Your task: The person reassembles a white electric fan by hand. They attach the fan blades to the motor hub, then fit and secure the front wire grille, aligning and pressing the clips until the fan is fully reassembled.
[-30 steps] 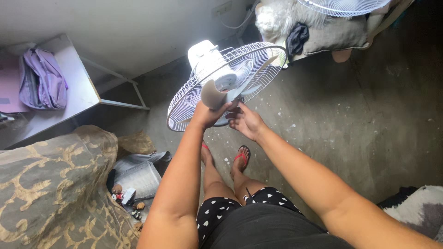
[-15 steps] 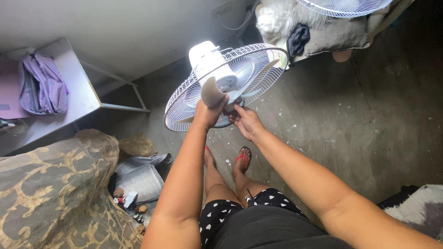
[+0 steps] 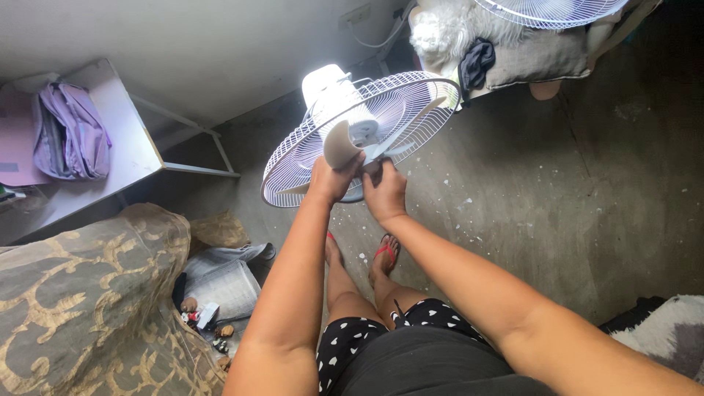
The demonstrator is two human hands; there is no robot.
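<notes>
— Fan blade (image 3: 343,143): grey, curved, standing up in front of the white rear fan guard (image 3: 308,165), just ahead of both hands, at arm's length over the concrete floor (image 3: 557,191).

— Grip?

— Left hand (image 3: 331,178) wrapped around the lower edge of that blade, fingers curled shut on it. Right hand (image 3: 384,192) pressed in just beside, fingertips pinched at the hub (image 3: 369,152) where the blades meet; whether closed on a nut or only touching the hub, cannot tell.

— Lie of the thing?

— Blade's long axis rising up and away from the left hand, toward the white motor housing (image 3: 331,92) behind the guard. Second blade (image 3: 414,121) stretching off to the upper right, across the wire rings. Both hands equally near, almost touching one another; hub between them, slightly nearer the right.

— Around that?

— Sandalled feet (image 3: 383,251) on the floor directly below the guard. Patterned brown cushion (image 3: 88,286) at the lower left, small clutter beside it. White surface (image 3: 125,143) at the left with a purple bag (image 3: 70,132) on it. Another fan guard (image 3: 546,11) lying at the top right on a pile of cloth.
</notes>
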